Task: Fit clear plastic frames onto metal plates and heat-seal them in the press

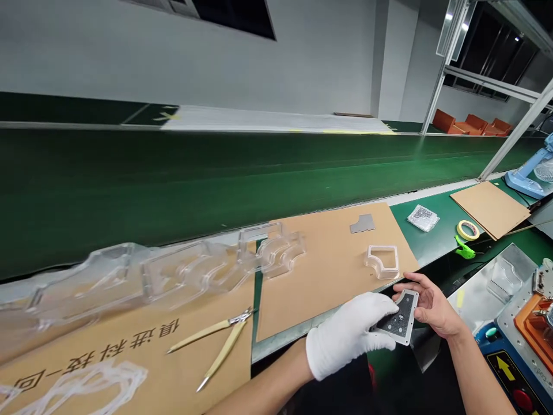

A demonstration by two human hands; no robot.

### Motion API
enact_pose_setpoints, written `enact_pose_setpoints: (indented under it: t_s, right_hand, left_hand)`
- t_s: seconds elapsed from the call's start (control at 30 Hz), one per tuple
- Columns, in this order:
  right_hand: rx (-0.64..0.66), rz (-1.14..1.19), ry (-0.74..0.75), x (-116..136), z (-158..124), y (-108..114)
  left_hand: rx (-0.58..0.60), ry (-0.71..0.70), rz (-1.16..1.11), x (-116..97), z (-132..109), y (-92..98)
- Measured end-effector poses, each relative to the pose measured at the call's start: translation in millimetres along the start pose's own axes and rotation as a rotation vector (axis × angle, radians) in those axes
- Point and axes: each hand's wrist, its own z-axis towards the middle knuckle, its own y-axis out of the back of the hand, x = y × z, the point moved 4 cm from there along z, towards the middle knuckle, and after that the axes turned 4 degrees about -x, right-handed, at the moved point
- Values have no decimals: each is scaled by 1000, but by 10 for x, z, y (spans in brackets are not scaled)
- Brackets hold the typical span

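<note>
My left hand (348,331), in a white glove, grips a small flat panel (401,317) with a dark, dotted face and a pale frame. It is tilted above the front edge of the bench. My bare right hand (434,305) is at the panel's right side, its thumb against the edge and its fingers partly behind. Just beyond the hands, a clear plastic cover (383,262) with a notched outline sits on the cardboard (319,288). Farther back lies a grey notched plate (362,223).
Several clear plastic covers (173,274) line the left cardboard, near yellow-handled pliers (227,337) and a heap of clear strips (93,386). Yellow tape (468,230), a green clip (465,248) and a bagged label stack (423,218) lie right. A blue machine (514,363) stands at lower right.
</note>
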Motion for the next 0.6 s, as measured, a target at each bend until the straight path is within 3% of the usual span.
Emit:
enact_pose_setpoints:
  t_s: [0.13,0.23,0.43,0.6]
  right_hand:
    - [25,-14,101,27,222,26]
    - [55,-54,159,23,330,-1]
    - [-20,-27,204,-106,395,-57]
    - [-89,90,209,-201,403,26]
  left_hand:
    - [-309,191,87,191,-34,61]
    - [-434,304,77,222,5,71]
    - [-480,371,-5,155,130,-25]
    - [-392,316,91,283,103,-105]
